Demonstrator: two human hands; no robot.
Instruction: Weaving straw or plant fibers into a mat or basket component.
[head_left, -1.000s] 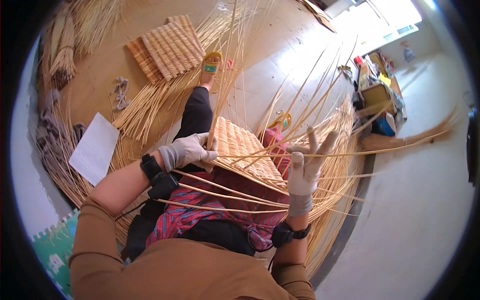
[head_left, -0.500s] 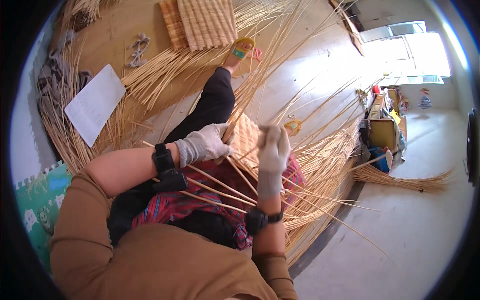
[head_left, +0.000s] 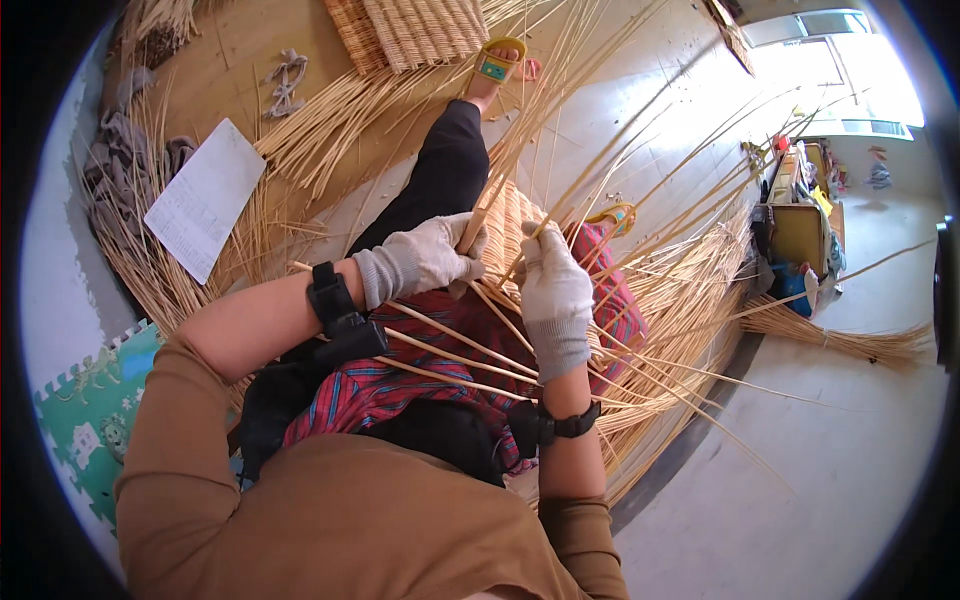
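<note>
At frame centre, a white-gloved left hand (head_left: 425, 260) clasps tan wicker rods (head_left: 474, 229) — a white-gloved right hand (head_left: 556, 292) pinches a slender straw-coloured strand (head_left: 549, 219).

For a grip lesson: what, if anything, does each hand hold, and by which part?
Left hand: straws, by their lower part, at the woven mat's edge. Right hand: seemingly one too, spot unclear.

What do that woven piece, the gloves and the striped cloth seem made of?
Woven piece: likely wicker or straw, matte, with ridged pale strands.
Gloves: apparently knitted fabric, matte, given their snug cuffs.
Striped cloth: soft folds suggest matte textile, fibre unclear.
</note>
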